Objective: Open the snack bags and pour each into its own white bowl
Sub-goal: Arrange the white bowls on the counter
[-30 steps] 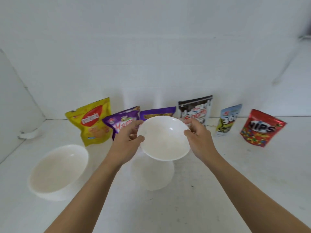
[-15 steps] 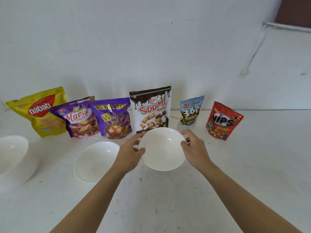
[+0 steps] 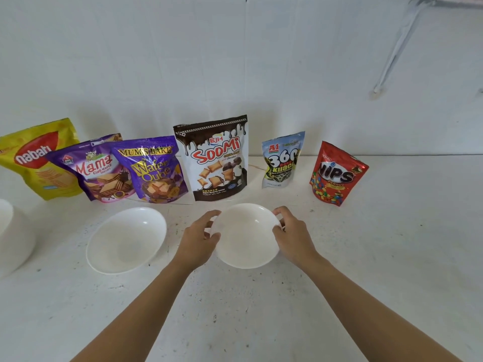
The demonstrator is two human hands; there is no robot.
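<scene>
Both hands grip one empty white bowl [image 3: 245, 239] by its rim, my left hand [image 3: 200, 240] on its left side and my right hand [image 3: 294, 235] on its right. It is low over the white table, in front of the Soomi bag [image 3: 213, 158]. Along the wall stand several sealed snack bags: yellow Nabati [image 3: 39, 158], purple Mama [image 3: 98, 169], purple Wafer Qube [image 3: 153, 171], the Soomi bag, blue 360 Kuaci [image 3: 282, 160] and red Nips [image 3: 335, 173]. A second empty white bowl [image 3: 126, 240] sits on the table to the left.
A stack of white bowls [image 3: 11, 236] shows at the left edge. The white table [image 3: 392, 257] meets a white wall behind the bags. A pale pipe [image 3: 394, 45] runs down the wall at the upper right.
The view has swung right and the bowl in both hands has moved right and down toward the table in front of the Soomi bag. The other bowl now sits left of it.
</scene>
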